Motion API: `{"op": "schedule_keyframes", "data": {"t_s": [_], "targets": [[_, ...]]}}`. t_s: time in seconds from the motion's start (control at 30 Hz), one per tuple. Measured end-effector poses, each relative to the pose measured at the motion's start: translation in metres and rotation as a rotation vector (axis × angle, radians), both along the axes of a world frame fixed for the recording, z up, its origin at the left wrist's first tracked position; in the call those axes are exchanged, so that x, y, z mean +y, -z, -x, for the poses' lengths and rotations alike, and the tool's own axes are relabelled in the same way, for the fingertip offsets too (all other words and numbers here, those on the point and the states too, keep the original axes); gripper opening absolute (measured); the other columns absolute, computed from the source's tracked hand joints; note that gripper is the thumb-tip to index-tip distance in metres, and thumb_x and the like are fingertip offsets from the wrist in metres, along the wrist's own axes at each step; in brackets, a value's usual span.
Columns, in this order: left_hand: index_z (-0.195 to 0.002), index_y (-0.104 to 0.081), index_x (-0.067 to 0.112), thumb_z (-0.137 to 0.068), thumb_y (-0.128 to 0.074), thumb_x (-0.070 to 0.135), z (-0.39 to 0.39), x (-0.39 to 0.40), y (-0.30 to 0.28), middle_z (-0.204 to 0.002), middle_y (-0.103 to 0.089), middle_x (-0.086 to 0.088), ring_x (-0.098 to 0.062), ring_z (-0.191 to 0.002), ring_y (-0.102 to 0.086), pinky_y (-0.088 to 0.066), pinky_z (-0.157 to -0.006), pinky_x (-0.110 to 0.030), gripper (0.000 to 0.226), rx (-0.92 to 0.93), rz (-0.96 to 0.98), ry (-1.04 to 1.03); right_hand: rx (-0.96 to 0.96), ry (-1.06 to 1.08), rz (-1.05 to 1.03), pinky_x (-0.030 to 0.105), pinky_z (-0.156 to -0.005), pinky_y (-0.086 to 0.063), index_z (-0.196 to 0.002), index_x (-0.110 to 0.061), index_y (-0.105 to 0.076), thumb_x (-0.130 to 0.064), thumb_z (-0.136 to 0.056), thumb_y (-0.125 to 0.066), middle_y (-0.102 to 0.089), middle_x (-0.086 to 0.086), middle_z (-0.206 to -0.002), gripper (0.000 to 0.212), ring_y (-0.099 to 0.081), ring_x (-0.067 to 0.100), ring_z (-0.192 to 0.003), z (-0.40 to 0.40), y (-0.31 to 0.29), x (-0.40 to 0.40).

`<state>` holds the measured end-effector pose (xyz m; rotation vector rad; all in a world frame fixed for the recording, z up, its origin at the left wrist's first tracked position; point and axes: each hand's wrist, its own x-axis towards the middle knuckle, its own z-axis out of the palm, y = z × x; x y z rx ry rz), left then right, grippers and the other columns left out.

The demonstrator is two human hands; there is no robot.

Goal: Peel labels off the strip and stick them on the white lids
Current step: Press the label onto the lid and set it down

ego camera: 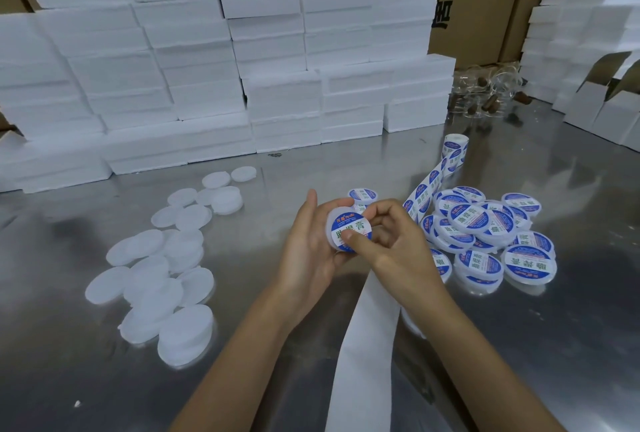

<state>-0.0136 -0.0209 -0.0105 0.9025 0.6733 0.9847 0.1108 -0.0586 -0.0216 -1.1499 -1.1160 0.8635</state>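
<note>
White plastic is the material of the lid (348,230) that the left hand (309,251) holds up above the steel table (311,161); its fingers (311,203) are curled behind the rim and grip it. A blue and white round label (350,229) already lies on the face of this lid. The right hand (394,241) is bent close to it, and its thumb presses on the lower edge of the label, while its other fingers are curled beside the lid; I cannot tell if they hold anything.

I judge that the step in hand is to smooth the label down. The label strip (427,185) runs from its roll (455,149) towards the hands, and the empty backing paper (367,341) hangs down between the forearms.

Next, the finished lid should probably go to the pile of labelled lids (485,234) at the right. Then a plain lid must be taken from the unlabelled lids (166,272) at the left, and one more label peeled from the strip. The label needs to sit centred, without wrinkles.
</note>
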Motion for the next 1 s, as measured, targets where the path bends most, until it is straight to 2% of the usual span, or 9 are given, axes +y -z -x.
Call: {"op": "schedule_keyframes", "data": {"t_s": [0.17,0.3,0.4,0.47,0.53,0.63,0.8,0.93,1.0], "targets": [[-0.117,-0.062,0.004,-0.084,-0.045,0.054,-0.003,-0.004,-0.002,-0.118,-0.067,-0.019,-0.029,-0.106,-0.064,-0.05,-0.101,-0.042,0.063,0.02,-0.054,-0.002,-0.027,0.035,-0.015,0.041,-0.081,-0.059,-0.094,-0.018,-0.055,-0.006,-0.08,-0.078,-0.07,0.005,-0.097,0.029,-0.072,0.015,-0.088,0.0,0.001,0.002],[-0.111,-0.064,0.006,-0.087,-0.045,0.05,-0.006,-0.005,0.0,-0.104,-0.072,-0.012,-0.024,-0.098,-0.068,-0.058,-0.087,-0.031,0.054,0.054,-0.118,0.003,-0.1,0.073,-0.024,0.039,-0.078,-0.059,-0.091,-0.022,-0.055,-0.008,-0.079,-0.079,-0.07,-0.001,-0.091,0.03,-0.071,0.015,-0.082,0.0,0.001,0.001],[-0.103,-0.065,0.01,-0.096,-0.041,0.045,-0.007,-0.006,0.001,-0.094,-0.075,-0.007,-0.02,-0.092,-0.07,-0.059,-0.08,-0.026,0.043,0.078,-0.141,-0.01,-0.172,0.123,-0.041,0.026,-0.074,-0.057,-0.091,-0.027,-0.057,-0.017,-0.078,-0.081,-0.069,-0.009,-0.089,0.03,-0.069,0.007,-0.081,0.002,0.003,0.0],[-0.101,-0.064,0.011,-0.09,-0.045,0.047,-0.008,-0.006,0.001,-0.094,-0.075,-0.008,-0.021,-0.094,-0.07,-0.059,-0.078,-0.025,0.042,0.064,-0.146,-0.029,-0.279,0.184,-0.08,0.014,-0.074,-0.049,-0.094,-0.029,-0.059,-0.024,-0.077,-0.082,-0.066,-0.015,-0.089,0.029,-0.063,0.002,-0.085,0.003,0.005,-0.001],[-0.1,-0.065,0.013,-0.087,-0.045,0.049,-0.007,-0.006,0.001,-0.094,-0.074,-0.008,-0.02,-0.094,-0.071,-0.057,-0.078,-0.025,0.043,0.053,-0.151,-0.048,-0.403,0.259,-0.106,0.013,-0.077,-0.044,-0.105,-0.03,-0.058,-0.032,-0.075,-0.082,-0.061,-0.019,-0.094,0.038,-0.055,0.001,-0.092,0.002,0.007,-0.001],[-0.1,-0.064,0.011,-0.094,-0.043,0.047,-0.006,-0.007,-0.001,-0.096,-0.075,-0.015,-0.026,-0.096,-0.073,-0.057,-0.085,-0.032,0.042,0.024,-0.099,-0.076,-0.472,0.331,-0.092,0.021,-0.083,-0.045,-0.121,-0.035,-0.043,-0.047,-0.068,-0.083,-0.049,-0.02,-0.102,0.068,-0.049,0.002,-0.099,-0.002,0.007,0.0],[-0.107,-0.061,0.003,-0.099,-0.042,0.045,-0.008,-0.01,-0.006,-0.125,-0.063,-0.032,-0.042,-0.12,-0.061,-0.043,-0.11,-0.054,0.047,-0.101,0.04,-0.094,-0.711,0.395,-0.203,0.033,-0.079,-0.042,-0.086,-0.035,-0.041,-0.075,-0.069,-0.064,-0.05,-0.016,-0.088,0.049,-0.048,0.009,-0.087,0.003,0.009,-0.001],[-0.097,-0.069,0.003,-0.093,-0.048,0.047,-0.004,-0.011,-0.008,-0.123,-0.065,-0.029,-0.039,-0.111,-0.062,-0.039,-0.113,-0.053,0.05,-0.205,0.081,-0.034,-0.841,0.424,-0.197,0.033,-0.079,-0.032,-0.078,-0.042,-0.023,-0.077,-0.076,-0.054,-0.058,-0.015,-0.082,0.047,-0.048,0.011,-0.08,0.002,0.008,-0.001],[-0.096,-0.074,0.007,-0.094,-0.045,0.048,-0.002,-0.01,-0.007,-0.124,-0.066,-0.025,-0.042,-0.119,-0.059,-0.039,-0.114,-0.05,0.051,-0.195,0.077,-0.003,-0.827,0.399,-0.203,0.033,-0.076,-0.03,-0.07,-0.041,-0.024,-0.073,-0.081,-0.053,-0.051,-0.015,-0.068,0.045,-0.045,0.007,-0.07,0.002,0.008,-0.001]]}}
